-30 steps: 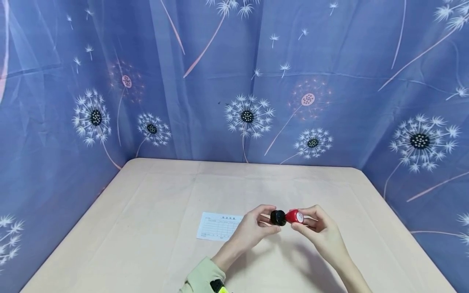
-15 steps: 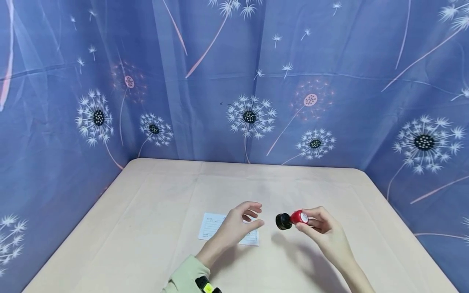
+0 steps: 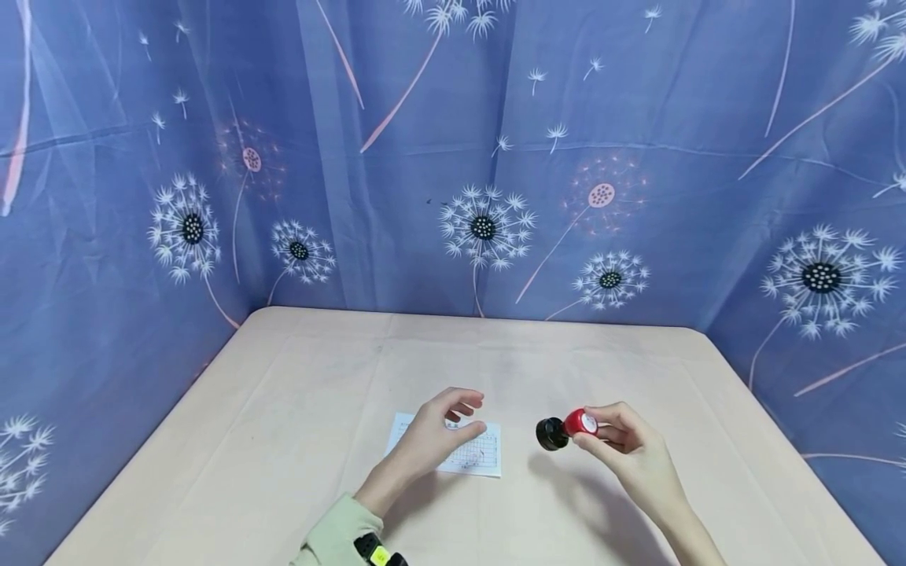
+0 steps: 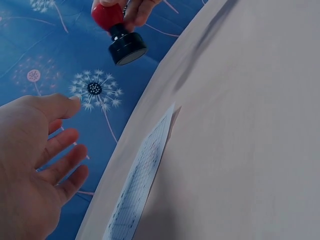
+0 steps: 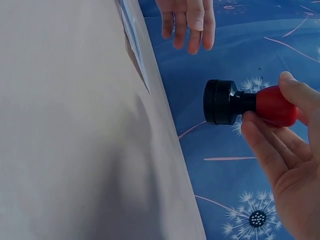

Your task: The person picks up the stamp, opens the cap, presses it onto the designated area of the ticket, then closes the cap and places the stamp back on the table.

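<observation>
In the head view a round stamp [image 3: 553,433] with a red handle and a black base is held by my right hand [image 3: 632,446], the thumb and fingers pinching the red handle. The right wrist view shows the stamp [image 5: 220,102] lying sideways in the grip, off the table. My left hand [image 3: 429,431] hovers with relaxed, slightly bent fingers and holds nothing. Below it lies a printed form [image 3: 488,450] with ruled lines, partly hidden by the hand. In the left wrist view the form [image 4: 142,175] lies beneath the left hand [image 4: 30,155].
A pale cloth covers the table [image 3: 318,377]. Behind and on both sides hangs a blue curtain [image 3: 396,236] with dandelion prints. The left wrist wears a black and yellow band [image 3: 380,555] by a light green sleeve [image 3: 343,523].
My left hand has let go of the stamp's black base and moved left, over the form. My right hand keeps the stamp and has shifted slightly right.
</observation>
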{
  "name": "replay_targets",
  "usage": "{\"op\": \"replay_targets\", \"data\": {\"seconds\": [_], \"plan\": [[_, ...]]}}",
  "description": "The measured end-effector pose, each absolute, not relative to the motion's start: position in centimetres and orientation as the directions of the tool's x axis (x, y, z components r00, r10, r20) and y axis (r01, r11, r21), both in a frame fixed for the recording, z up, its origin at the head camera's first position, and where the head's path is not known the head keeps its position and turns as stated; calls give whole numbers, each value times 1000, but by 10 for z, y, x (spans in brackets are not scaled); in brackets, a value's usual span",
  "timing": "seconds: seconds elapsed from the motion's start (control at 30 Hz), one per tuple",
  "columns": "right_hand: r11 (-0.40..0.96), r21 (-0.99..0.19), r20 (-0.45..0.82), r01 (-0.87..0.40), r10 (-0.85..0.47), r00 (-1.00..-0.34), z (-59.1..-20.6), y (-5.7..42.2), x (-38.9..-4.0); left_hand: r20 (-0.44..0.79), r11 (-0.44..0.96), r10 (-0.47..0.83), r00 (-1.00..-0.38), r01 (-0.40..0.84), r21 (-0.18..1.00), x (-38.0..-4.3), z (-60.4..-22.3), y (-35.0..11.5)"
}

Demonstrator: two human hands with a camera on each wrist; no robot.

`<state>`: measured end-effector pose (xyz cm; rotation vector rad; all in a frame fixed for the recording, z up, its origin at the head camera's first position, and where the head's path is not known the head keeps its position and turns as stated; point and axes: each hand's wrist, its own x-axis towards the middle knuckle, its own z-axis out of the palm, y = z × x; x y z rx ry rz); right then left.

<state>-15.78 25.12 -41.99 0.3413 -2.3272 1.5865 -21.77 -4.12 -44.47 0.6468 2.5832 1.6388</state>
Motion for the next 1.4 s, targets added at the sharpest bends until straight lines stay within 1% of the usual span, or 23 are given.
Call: {"op": "replay_targets", "data": {"seconds": [0.4, 0.83, 1.1, 1.4], "plan": [[391, -835, 404, -388, -46, -914, -421, 251, -156, 287, 405, 359, -888, 425, 809, -221, -445, -57], [427, -834, 373, -350, -33, -927, -425, 252, -155, 303, 506, 336, -892, 442, 741, -218, -447, -84], [461, -818, 375, -343, -23, -927, -425, 251, -155, 329, 605, 309, -892, 451, 656, -219, -449, -96], [503, -808, 347, -308, -18, -938, -426, 253, -155, 382, 679, 324, -865, 494, 543, -220, -448, -110]]}}
